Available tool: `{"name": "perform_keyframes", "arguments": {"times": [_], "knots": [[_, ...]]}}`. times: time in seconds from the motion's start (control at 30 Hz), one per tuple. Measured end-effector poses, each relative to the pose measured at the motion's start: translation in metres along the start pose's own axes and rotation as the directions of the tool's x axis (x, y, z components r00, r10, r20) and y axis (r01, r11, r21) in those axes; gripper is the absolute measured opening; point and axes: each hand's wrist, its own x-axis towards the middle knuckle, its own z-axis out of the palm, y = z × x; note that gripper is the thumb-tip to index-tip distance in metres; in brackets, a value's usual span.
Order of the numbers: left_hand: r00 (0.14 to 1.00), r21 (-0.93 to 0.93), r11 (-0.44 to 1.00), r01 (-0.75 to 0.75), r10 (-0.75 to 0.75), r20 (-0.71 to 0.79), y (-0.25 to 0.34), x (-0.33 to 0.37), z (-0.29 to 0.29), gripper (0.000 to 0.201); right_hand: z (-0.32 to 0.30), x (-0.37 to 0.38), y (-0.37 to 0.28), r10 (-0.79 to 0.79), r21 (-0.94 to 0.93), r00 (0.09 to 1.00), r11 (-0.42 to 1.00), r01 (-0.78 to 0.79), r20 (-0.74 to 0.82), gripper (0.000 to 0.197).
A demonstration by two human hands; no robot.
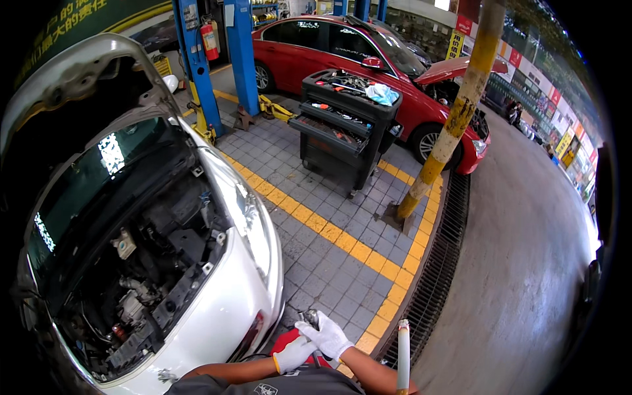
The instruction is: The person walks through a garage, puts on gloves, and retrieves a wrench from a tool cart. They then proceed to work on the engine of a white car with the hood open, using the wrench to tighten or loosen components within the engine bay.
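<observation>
Both my hands wear white knitted gloves and are close together at the lower middle, low in front of my body. My right hand (328, 337) is closed around a grey metal piece (309, 318) with a rounded end; its kind cannot be made out. Just below and to the left, my left hand (293, 356) has its fingers curled in against the right one, and what it grips is hidden. A red object (284, 340) shows partly behind the gloves. To the left stands a white car (197, 339), its hood raised over the engine bay (148, 270).
A black tool cart (336, 146) with open drawers stands ahead, near a red car (309, 52). Beyond the white car are blue lift posts (241, 59). A yellow-and-white pole (447, 135) rises beside the floor grate (438, 270). A cigarette (403, 359) shows close up at lower right.
</observation>
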Motion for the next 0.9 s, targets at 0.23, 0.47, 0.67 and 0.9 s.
{"name": "perform_keyframes", "arguments": {"times": [0.23,0.47,0.67,0.9], "knots": [[0.918,0.411,0.910,0.060,-0.212,0.336,0.139,0.193,-0.062,0.066,-0.145,0.139,0.027,0.004,0.372,1.000,0.928,-0.009,0.014,0.027],[0.840,-0.154,0.873,-0.463,0.488,0.237,0.407,0.301,-0.168,0.043,-0.364,0.244,0.008,0.196,0.816,0.936,0.561,0.138,-0.294,0.019],[0.500,-0.690,0.397,-0.605,0.864,0.059,0.510,0.438,-0.180,0.051,-0.524,0.398,0.012,0.129,0.593,0.867,0.777,0.213,-0.480,0.023],[0.713,-0.622,0.482,-0.617,0.676,-0.183,0.576,0.625,-0.205,0.070,-0.701,0.653,-0.053,-0.125,0.162,0.822,0.954,0.254,-0.555,0.043]]}}
